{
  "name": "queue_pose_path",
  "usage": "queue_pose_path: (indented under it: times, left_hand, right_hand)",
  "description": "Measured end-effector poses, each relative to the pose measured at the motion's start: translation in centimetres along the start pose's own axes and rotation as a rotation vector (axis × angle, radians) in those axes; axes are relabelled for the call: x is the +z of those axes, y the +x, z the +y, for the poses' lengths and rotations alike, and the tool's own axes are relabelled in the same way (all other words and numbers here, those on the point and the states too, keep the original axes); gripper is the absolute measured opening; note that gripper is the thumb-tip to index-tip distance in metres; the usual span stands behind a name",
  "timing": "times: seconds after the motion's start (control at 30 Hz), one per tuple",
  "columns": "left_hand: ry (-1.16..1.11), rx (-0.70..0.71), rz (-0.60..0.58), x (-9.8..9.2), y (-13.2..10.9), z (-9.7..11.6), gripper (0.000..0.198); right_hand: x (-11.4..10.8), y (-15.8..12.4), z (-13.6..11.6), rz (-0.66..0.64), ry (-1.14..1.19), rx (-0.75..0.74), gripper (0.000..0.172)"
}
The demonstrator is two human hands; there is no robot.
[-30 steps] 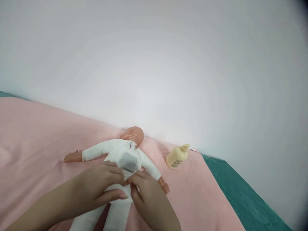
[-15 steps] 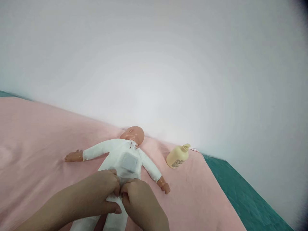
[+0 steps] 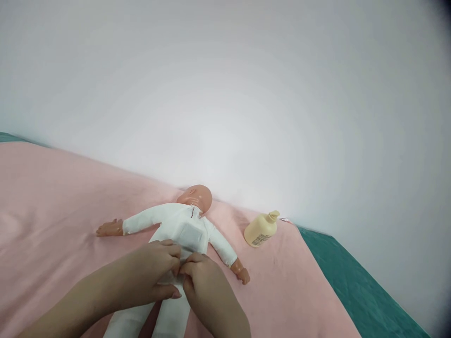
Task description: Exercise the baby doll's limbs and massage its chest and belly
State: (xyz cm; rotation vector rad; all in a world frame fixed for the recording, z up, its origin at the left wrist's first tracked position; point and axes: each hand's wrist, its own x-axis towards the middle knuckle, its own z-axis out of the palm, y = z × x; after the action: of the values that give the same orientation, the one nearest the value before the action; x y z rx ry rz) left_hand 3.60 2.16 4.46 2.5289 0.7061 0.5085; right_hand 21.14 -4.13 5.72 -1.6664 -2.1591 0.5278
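A baby doll point(image 3: 190, 220) lies on its back with arms spread, its body in white cloth and a pale square patch point(image 3: 191, 237) on the chest. My left hand point(image 3: 158, 267) is over the doll's waist, fingers curled down and thumb held lower, apart from them. Close against it, my right hand point(image 3: 204, 281) is closed in a pinch at the front of the waist. Some white material point(image 3: 171, 278) shows between and below the fingers. What the fingertips grip is hidden.
A yellow pump bottle point(image 3: 260, 230) stands to the right of the doll. Beneath them is a pink sheet point(image 3: 289, 291), wrinkled at the left. Green material point(image 3: 352, 277) shows beyond its right edge. A pale wall point(image 3: 225, 94) rises behind.
Both hands have shifted slightly up toward the doll's chest and a little to the right. The doll and bottle lie almost as before.
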Motion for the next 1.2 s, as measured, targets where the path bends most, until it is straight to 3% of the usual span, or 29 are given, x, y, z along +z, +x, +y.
queue_pose_path:
  times: [0.1, 0.3, 0.43, 0.7, 0.87, 1.0, 1.2]
  left_hand:
    - [0.015, 0.027, 0.023, -0.1, -0.1, 0.1, 0.008]
    - [0.127, 0.074, 0.062, -0.6, 0.4, 0.2, 0.010]
    - [0.177, 0.050, 0.011, -1.1, 0.5, 0.2, 0.010]
    - [0.145, 0.001, 0.015, -0.8, 0.8, -0.1, 0.014]
    - [0.253, -0.008, 0.008, -0.5, 1.2, -0.4, 0.007]
    - [0.219, 0.007, 0.077, -0.1, 1.2, -0.9, 0.008]
    - [0.168, 0.028, 0.050, -0.1, 1.2, -1.4, 0.009]
  right_hand:
    - [0.1, 0.3, 0.2, -0.044, 0.059, 0.067, 0.037]
    - [-0.9, 0.0, 0.0, -0.032, 0.003, 0.056, 0.037]
    - [-1.3, 0.1, 0.0, 0.008, 0.036, 0.068, 0.040]
    - [-0.7, 1.0, 0.5, -0.031, 0.039, 0.120, 0.038]
    - [-1.1, 0.8, 0.4, -0.018, 0.087, 0.104, 0.038]
    - [-1.2, 0.8, 0.4, 0.007, 0.057, 0.109, 0.038]
    - [-0.3, 1.3, 0.8, 0.011, 0.042, 0.075, 0.040]
